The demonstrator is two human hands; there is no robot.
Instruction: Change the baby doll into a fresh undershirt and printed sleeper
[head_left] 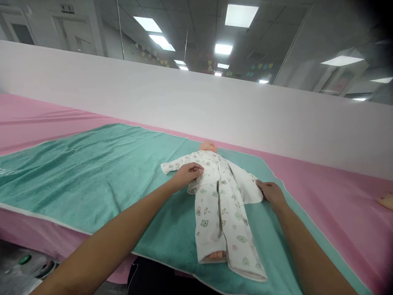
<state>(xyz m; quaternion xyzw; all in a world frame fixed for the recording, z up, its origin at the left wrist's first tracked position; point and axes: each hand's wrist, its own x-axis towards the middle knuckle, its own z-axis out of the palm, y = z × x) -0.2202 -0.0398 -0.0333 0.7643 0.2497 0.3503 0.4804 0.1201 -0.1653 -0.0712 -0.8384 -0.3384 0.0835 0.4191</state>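
On its back on the green towel (pixel 129 164) lies a baby doll (pixel 208 146), dressed in a white printed baby top (pixel 211 164) and matching baby pants (pixel 210 221). My left hand (pixel 188 174) rests over the doll's belly, thumb and fingers pinched together on the front of the top. At the right, my right hand (pixel 270 193) pinches the outer edge of the top's front panel, which is spread open beside the doll and shows its plain white inside. The doll's toes peek from one pant leg; the other foot is hidden.
A pink cover (pixel 337 205) lies under the towel, with a white wall (pixel 184 102) behind it and glass above. Part of a skin-coloured object (pixel 386 200) shows at the right edge. Clear plastic with a green cap (pixel 25 259) is low at the left.
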